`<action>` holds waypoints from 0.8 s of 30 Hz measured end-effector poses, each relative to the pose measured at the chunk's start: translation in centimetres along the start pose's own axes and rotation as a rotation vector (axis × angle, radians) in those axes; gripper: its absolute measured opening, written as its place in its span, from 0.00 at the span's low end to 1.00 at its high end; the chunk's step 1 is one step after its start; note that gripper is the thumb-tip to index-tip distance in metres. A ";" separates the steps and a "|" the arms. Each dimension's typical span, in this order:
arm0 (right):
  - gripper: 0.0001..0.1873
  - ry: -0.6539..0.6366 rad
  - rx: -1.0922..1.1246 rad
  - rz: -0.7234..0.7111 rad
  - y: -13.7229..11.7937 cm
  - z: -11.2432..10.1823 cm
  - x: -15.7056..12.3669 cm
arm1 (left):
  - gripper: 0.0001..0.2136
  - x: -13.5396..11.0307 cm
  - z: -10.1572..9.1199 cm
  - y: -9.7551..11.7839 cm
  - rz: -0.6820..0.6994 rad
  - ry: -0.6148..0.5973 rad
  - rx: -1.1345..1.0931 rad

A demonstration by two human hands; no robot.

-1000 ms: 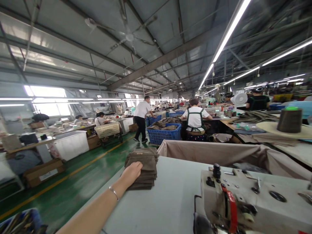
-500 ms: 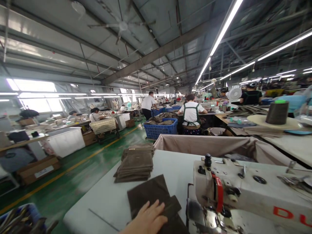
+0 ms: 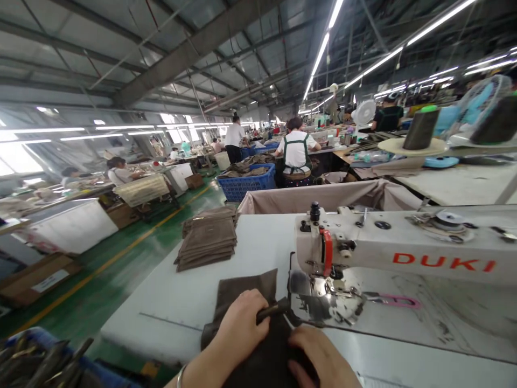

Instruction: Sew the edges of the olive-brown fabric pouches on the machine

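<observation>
My left hand (image 3: 244, 326) is closed around a rolled or folded strip of dark brown fabric (image 3: 275, 310), with its thumb and fingers pinched together. Beneath both hands lies a dark brown fabric piece (image 3: 266, 350) on the white table of the sewing machine (image 3: 347, 242). My right hand (image 3: 323, 358) has bent fingers closed on the right edge of that piece; part of its grip is hidden. The needle and presser foot area (image 3: 329, 285) is just right of the fabric. Farther back on the table is a stack of brown fabric pieces (image 3: 208, 237).
Pink-handled thread snips (image 3: 396, 300) lie on the machine bed. A cloth-lined bin (image 3: 323, 198) stands behind the table. Low on the left is a blue basket (image 3: 38, 337) of dark items. Farther off, a co-worker (image 3: 296, 148) sits near a blue crate (image 3: 248, 184).
The view has turned right and down. My left hand went from lying spread on the fabric to gripping a strip of it. My right hand has come into view on the fabric.
</observation>
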State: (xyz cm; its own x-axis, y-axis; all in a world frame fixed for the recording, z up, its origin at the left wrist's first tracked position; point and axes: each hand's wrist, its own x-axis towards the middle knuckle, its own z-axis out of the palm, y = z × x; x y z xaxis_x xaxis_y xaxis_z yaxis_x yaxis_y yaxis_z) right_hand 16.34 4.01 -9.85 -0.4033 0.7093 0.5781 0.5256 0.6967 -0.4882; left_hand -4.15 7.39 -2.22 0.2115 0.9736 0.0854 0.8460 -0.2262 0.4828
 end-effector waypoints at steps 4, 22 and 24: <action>0.08 0.034 0.036 0.166 -0.3 -3.2 1.7 | 0.08 -1.1 -1.4 2.0 -0.052 -0.052 -0.364; 0.04 -0.081 0.344 0.324 -4.3 -10.6 4.8 | 0.11 -3.9 -3.2 7.1 -0.282 0.020 -1.205; 0.05 -0.082 0.357 0.337 -4.3 -10.8 4.9 | 0.13 -4.0 -3.0 7.2 -0.325 0.025 -1.265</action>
State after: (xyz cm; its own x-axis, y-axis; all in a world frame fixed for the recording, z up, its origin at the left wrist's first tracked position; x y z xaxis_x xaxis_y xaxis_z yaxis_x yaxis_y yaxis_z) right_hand 20.13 3.34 2.15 -0.3201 0.8976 0.3031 0.3537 0.4100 -0.8407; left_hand -0.40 2.00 3.51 0.0654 0.9815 -0.1801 -0.1894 0.1894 0.9634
